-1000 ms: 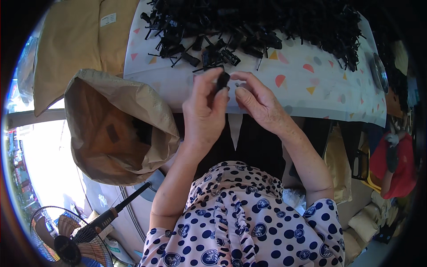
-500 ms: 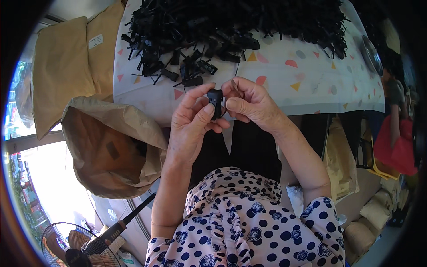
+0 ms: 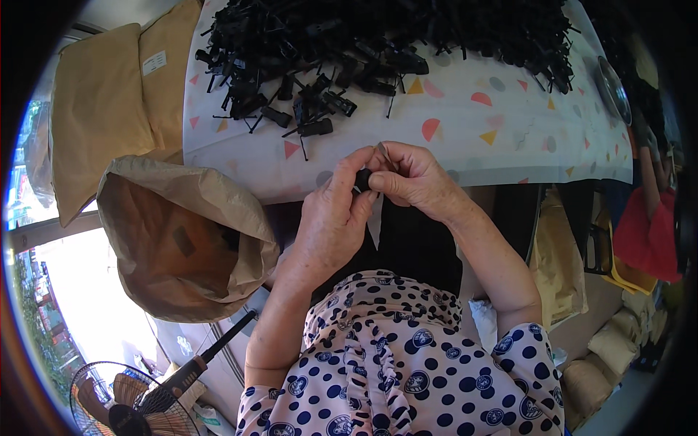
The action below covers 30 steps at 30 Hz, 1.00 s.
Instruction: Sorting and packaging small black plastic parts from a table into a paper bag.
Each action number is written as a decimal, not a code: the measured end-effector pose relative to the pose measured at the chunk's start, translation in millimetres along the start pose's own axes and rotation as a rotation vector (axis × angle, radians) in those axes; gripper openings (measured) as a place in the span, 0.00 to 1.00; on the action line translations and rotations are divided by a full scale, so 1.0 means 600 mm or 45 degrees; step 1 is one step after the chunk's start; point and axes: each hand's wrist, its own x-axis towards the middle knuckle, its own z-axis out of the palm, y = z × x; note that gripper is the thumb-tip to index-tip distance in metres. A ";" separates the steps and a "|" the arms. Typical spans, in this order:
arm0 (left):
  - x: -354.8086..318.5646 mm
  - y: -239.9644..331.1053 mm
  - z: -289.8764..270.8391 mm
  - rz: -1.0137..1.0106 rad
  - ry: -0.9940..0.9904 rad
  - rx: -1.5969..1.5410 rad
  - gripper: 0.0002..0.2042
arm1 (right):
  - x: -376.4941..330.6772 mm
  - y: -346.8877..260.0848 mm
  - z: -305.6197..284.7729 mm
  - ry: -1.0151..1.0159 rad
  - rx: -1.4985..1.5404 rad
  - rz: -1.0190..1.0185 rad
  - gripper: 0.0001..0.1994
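Just off the table's near edge, both hands meet. My left hand (image 3: 329,218) is closed around a small black plastic part (image 3: 363,180), of which only one end shows between the fingers. Pinched in my right hand (image 3: 422,180) is a thin, flat, greyish-brown blade-like piece (image 3: 384,153), its upper end sticking out past the fingers. The right thumb touches the black part or lies right beside it. Whether the blade meets the part is hidden. Beyond the hands, several similar black parts (image 3: 315,128) with thin stems lie loose in front of a big pile (image 3: 363,29).
The table carries a white patterned cloth (image 3: 502,149). At the left stands an open brown paper sack (image 3: 182,283), behind it a folded paper sack (image 3: 102,109). A fan (image 3: 123,400) is at the lower left. A metal bowl (image 3: 613,91) sits at the table's right edge.
My left hand has turned and moved right, toward the right hand, so the black part, upright and plainly seen before, is now mostly covered. The right hand has shifted little and keeps the blade-like piece.
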 end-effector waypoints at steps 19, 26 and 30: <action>-0.031 -0.080 -0.055 -0.104 -0.002 -0.496 0.17 | 0.011 0.026 0.105 0.143 -0.765 -0.158 0.09; -0.040 -0.092 -0.056 -0.039 0.119 -0.165 0.15 | 0.023 0.041 0.120 0.154 -0.825 -0.126 0.08; -0.049 -0.111 -0.063 0.157 0.302 0.140 0.17 | 0.044 0.064 0.142 0.182 -0.833 -0.139 0.08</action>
